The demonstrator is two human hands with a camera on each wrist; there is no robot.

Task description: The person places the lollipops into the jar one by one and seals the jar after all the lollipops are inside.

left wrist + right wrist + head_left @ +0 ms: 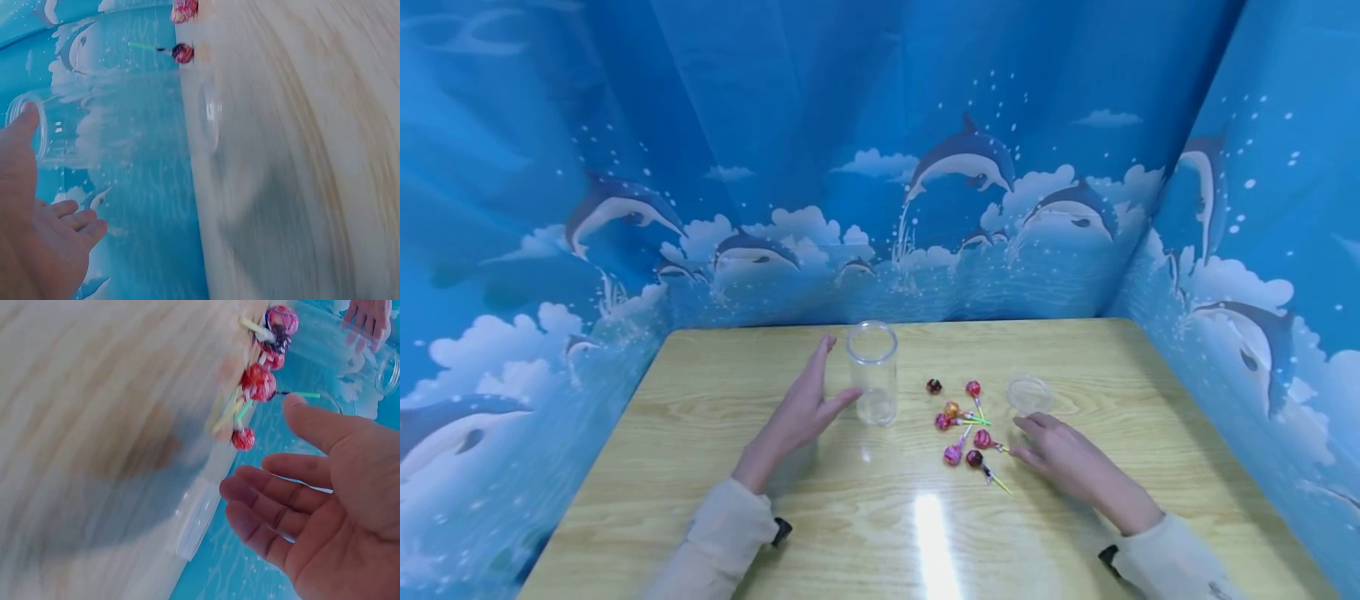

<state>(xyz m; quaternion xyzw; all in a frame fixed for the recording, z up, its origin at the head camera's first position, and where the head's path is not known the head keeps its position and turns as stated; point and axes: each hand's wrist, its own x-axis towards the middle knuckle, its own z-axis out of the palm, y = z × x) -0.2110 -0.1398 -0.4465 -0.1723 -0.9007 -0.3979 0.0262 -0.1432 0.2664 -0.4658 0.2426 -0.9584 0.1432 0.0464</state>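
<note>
A clear plastic jar (874, 379) stands upright and uncovered near the back middle of the wooden table. My left hand (805, 408) is beside its left side, thumb and fingers spread apart, and nothing is held in it. Several wrapped lollipops (973, 438) lie in a loose group to the right of the jar. Over their right edge hovers my right hand (1067, 458), fingers loosely bent with a gap to the thumb; its palm (350, 506) holds nothing in the right wrist view. Just beyond those fingers a round clear lid (1030, 394) lies flat.
The wooden table (700, 467) ends at the back and sides against blue curtains (820, 150) printed with dolphins and clouds. One dark-wrapped lollipop (934, 386) lies at the back of the group, closest to the jar.
</note>
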